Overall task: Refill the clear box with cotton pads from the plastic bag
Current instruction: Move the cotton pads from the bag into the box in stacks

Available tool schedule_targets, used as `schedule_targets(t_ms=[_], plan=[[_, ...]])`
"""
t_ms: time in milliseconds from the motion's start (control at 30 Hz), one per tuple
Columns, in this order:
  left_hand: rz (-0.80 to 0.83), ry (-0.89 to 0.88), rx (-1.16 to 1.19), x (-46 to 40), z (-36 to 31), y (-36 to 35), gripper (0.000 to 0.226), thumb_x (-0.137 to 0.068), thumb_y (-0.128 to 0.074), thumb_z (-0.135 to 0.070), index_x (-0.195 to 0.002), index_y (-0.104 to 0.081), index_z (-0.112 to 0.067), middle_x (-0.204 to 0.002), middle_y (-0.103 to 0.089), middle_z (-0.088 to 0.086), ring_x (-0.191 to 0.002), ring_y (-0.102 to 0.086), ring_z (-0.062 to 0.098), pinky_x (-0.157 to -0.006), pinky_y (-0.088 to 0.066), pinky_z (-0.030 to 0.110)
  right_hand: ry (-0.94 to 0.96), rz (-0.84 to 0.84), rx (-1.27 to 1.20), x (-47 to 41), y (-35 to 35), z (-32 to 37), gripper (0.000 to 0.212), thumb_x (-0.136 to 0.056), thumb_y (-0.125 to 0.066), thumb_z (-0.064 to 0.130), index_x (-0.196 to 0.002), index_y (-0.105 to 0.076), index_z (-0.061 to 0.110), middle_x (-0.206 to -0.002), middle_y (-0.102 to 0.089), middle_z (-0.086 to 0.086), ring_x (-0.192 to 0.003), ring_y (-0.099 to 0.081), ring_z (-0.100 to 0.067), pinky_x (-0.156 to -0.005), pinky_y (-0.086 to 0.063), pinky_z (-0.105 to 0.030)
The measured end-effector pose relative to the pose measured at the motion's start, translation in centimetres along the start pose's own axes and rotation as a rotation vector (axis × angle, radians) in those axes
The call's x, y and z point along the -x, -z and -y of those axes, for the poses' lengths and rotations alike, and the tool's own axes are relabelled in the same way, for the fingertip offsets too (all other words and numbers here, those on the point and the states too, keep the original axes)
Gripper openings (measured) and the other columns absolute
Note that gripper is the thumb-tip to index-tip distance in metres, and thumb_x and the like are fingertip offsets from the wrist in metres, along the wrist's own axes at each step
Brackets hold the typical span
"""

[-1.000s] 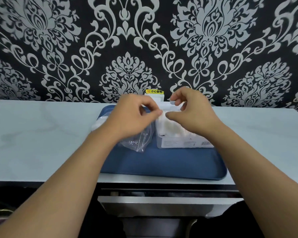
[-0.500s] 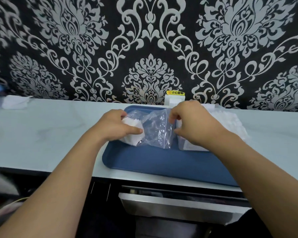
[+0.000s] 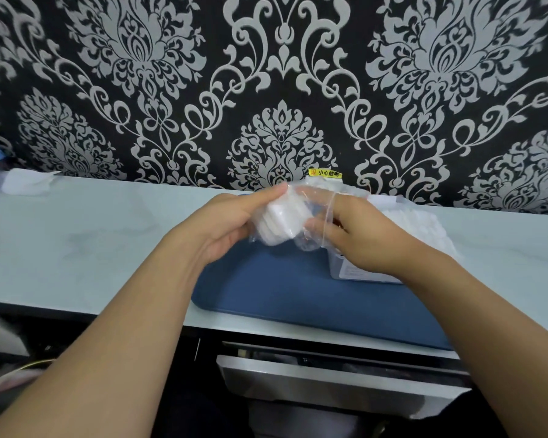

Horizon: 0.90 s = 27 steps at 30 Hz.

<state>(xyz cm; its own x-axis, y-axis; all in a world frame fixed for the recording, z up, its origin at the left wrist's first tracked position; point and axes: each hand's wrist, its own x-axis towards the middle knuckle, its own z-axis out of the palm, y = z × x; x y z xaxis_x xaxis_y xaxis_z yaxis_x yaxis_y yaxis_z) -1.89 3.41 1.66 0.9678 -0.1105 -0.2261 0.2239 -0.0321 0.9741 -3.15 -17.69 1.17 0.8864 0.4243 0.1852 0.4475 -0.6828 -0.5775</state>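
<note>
Wallpaper point(image 3: 171, 90) in black and silver damask rises behind a pale counter point(image 3: 92, 241), and the blue tray point(image 3: 282, 295) lying on that counter serves as the landmark. On the tray's right part stands the clear box point(image 3: 355, 270), mostly hidden by the right wrist; white cotton pads point(image 3: 424, 226) already lie heaped in it, above its label. Far left of the tray a white cloth or tissue point(image 3: 26, 184) lies on the counter, and behind the tray a small yellow warning sticker point(image 3: 326, 173) shows against the wall. Above the tray's back edge both hands hold the plastic bag point(image 3: 310, 216) off the surface. The left hand point(image 3: 228, 222) grips the bag's closed end, fingers curled round a stack of pads inside. The right hand point(image 3: 358, 232) pinches the film at the bag's mouth. Judging by this, the refill is well under way: pads in the bag remain to be moved across.
</note>
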Motion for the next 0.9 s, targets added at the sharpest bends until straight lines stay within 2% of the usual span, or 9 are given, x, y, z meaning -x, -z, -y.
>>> schedule_targets(t_ms=[100, 167, 233, 300, 367, 467, 700, 800, 900], plan=[[0.031, -0.004, 0.071, 0.0, -0.2, -0.4, 0.055, -0.071, -0.072, -0.055, -0.105, -0.076, -0.011, -0.095, -0.078, 0.003, -0.084, -0.071, 0.016, -0.08, -0.06, 0.033, -0.015, 0.095, -0.371, 0.4, 0.2, 0.4, 0.042, -0.103, -0.041, 0.003, -0.131, -0.05, 0.032, -0.072, -0.053, -0.01, -0.062, -0.045, -0.016, -0.056, -0.036, -0.031], [0.069, 0.052, 0.089, 0.0, -0.1, -0.6, 0.06, -0.073, -0.069, -0.06, -0.111, -0.073, -0.014, -0.091, -0.077, 0.005, -0.088, -0.073, 0.022, -0.078, -0.062, 0.039, -0.017, 0.118, -0.67, 0.4, 0.4, 0.6, 0.05, -0.102, -0.035, -0.002, -0.133, -0.05, 0.034, -0.086, -0.053, -0.012, -0.069, -0.048, -0.022, -0.059, -0.029, -0.034], [0.108, 0.083, 0.089, 0.2, -0.1, -1.1, 0.054, -0.082, -0.065, -0.058, -0.113, -0.07, -0.014, -0.086, -0.076, 0.008, -0.084, -0.074, 0.025, -0.073, -0.063, 0.039, -0.026, 0.126, -0.782, 0.2, 0.6, 0.5, 0.035, -0.105, -0.04, 0.014, -0.135, -0.051, 0.028, -0.094, -0.055, -0.014, -0.075, -0.051, -0.03, -0.061, -0.032, -0.041], [0.12, 0.06, 0.084, 0.3, -0.2, -1.7, 0.042, -0.093, -0.06, -0.05, -0.11, -0.071, -0.013, -0.085, -0.077, 0.008, -0.078, -0.075, 0.021, -0.068, -0.062, 0.032, -0.007, 0.07, -0.677, 0.1, 0.8, 0.5, 0.029, -0.106, -0.046, 0.019, -0.134, -0.054, 0.018, -0.102, -0.056, -0.016, -0.078, -0.056, -0.027, -0.063, -0.045, -0.042], [0.109, 0.041, 0.074, 0.3, -0.2, -2.1, 0.035, -0.096, -0.06, -0.043, -0.107, -0.072, -0.013, -0.083, -0.077, 0.006, -0.073, -0.074, 0.016, -0.065, -0.061, 0.028, 0.032, -0.025, -0.545, 0.3, 0.9, 0.3, 0.024, -0.103, -0.05, 0.008, -0.125, -0.058, 0.009, -0.105, -0.06, -0.007, -0.078, -0.062, -0.009, -0.063, -0.052, -0.025], [0.081, 0.04, 0.028, -0.1, -0.1, -2.4, 0.032, -0.093, -0.066, -0.042, -0.106, -0.074, -0.014, -0.081, -0.076, 0.002, -0.07, -0.071, 0.014, -0.064, -0.06, 0.026, -0.011, -0.049, -0.484, 0.5, 1.0, -0.4, 0.025, -0.095, -0.06, -0.003, -0.116, -0.056, 0.011, -0.08, -0.066, 0.016, -0.057, -0.06, 0.003, -0.052, -0.046, -0.011], [0.053, 0.037, 0.042, -0.4, 0.0, -3.0, 0.03, -0.088, -0.07, -0.04, -0.103, -0.074, -0.015, -0.071, -0.073, -0.002, -0.059, -0.069, 0.008, -0.055, -0.055, 0.021, 0.063, -0.118, -0.437, 0.6, 1.1, 0.2, 0.037, -0.08, -0.073, -0.013, -0.113, -0.064, 0.001, -0.086, -0.06, 0.016, -0.061, -0.057, 0.017, -0.052, -0.042, -0.003], [0.017, 0.04, 0.034, -0.8, 0.3, -3.1, 0.026, -0.09, -0.069, -0.032, -0.107, -0.074, -0.012, -0.07, -0.073, -0.002, -0.056, -0.068, 0.009, -0.055, -0.055, 0.022, 0.093, -0.184, -0.301, 0.5, 1.1, 0.1, 0.033, -0.074, -0.081, -0.005, -0.099, -0.065, 0.01, -0.108, -0.059, -0.001, -0.074, -0.057, 0.008, -0.064, -0.044, -0.007], [-0.006, 0.029, 0.021, -1.0, 0.5, -3.0, 0.024, -0.092, -0.067, -0.028, -0.109, -0.073, -0.012, -0.073, -0.074, -0.001, -0.061, -0.068, 0.01, -0.06, -0.057, 0.026, 0.094, -0.168, -0.296, 0.7, 1.2, -0.1, 0.032, -0.072, -0.081, -0.007, -0.096, -0.063, 0.005, -0.114, -0.058, -0.009, -0.067, -0.052, -0.006, -0.057, -0.046, -0.016]])
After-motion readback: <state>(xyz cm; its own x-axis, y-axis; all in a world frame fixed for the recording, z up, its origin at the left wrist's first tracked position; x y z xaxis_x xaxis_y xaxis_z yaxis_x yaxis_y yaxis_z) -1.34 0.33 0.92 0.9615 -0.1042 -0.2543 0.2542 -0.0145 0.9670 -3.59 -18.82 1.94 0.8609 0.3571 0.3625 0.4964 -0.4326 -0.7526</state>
